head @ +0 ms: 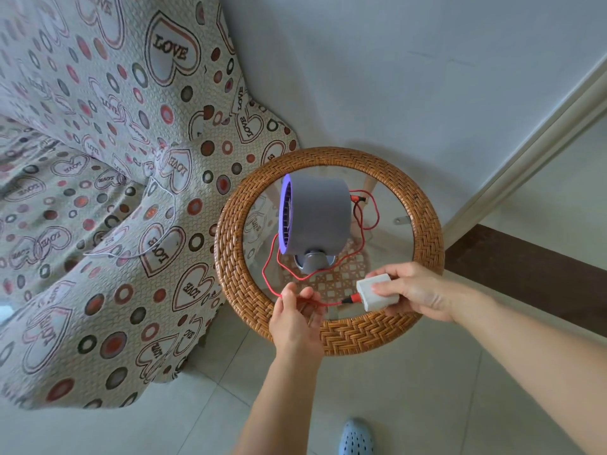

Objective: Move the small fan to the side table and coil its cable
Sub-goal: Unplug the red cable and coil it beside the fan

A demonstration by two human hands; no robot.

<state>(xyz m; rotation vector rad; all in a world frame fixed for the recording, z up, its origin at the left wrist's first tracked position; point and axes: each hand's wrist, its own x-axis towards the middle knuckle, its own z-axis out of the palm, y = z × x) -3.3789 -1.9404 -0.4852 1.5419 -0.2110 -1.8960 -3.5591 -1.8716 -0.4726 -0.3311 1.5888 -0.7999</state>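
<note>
The small grey fan with a purple front stands upright on the glass top of the round wicker side table. Its red cable runs from behind the fan, loops loosely over the glass on both sides and ends in a white plug adapter. My right hand grips that adapter over the table's near edge. My left hand pinches the red cable a short way from the plug, so a straight stretch runs between my hands.
A sofa under a heart-patterned cover stands to the left, touching the table, with a thin white cord lying on it. A pale wall rises behind, with a door frame at the right. My blue slipper is on the tiled floor.
</note>
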